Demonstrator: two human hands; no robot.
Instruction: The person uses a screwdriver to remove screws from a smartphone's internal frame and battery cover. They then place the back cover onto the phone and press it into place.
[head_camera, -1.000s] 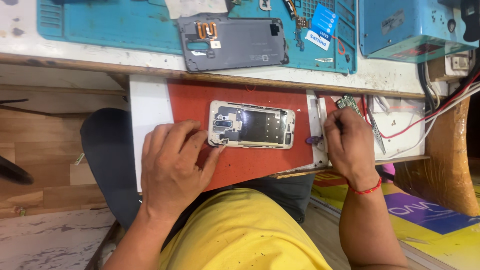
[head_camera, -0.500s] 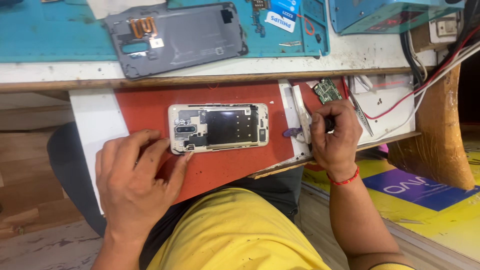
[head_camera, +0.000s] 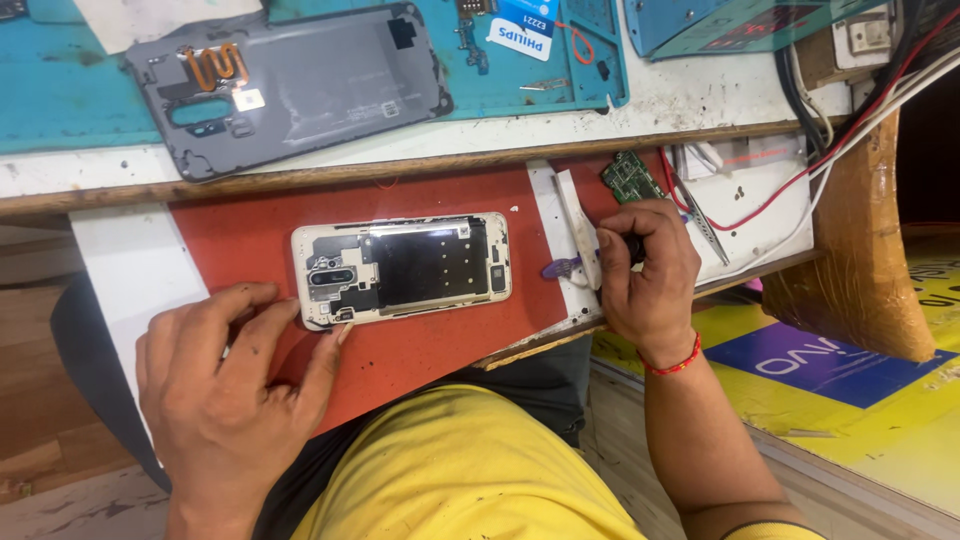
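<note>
From your head camera, the opened phone (head_camera: 402, 268) lies back-up in the middle of the red mat (head_camera: 420, 350) on the pull-out surface (head_camera: 110, 270). Its grey back cover (head_camera: 290, 85) is already off, lying on the blue mat (head_camera: 60, 100) at the upper surface's far edge. Your left hand (head_camera: 225, 390) has its fingers released, tips touching the phone's near-left corner. Your right hand (head_camera: 648, 270) is clenched around a dark-handled tool (head_camera: 634, 247) by the mat's right edge. The inner plate looks still in place, so dismantling seems barely begun.
</note>
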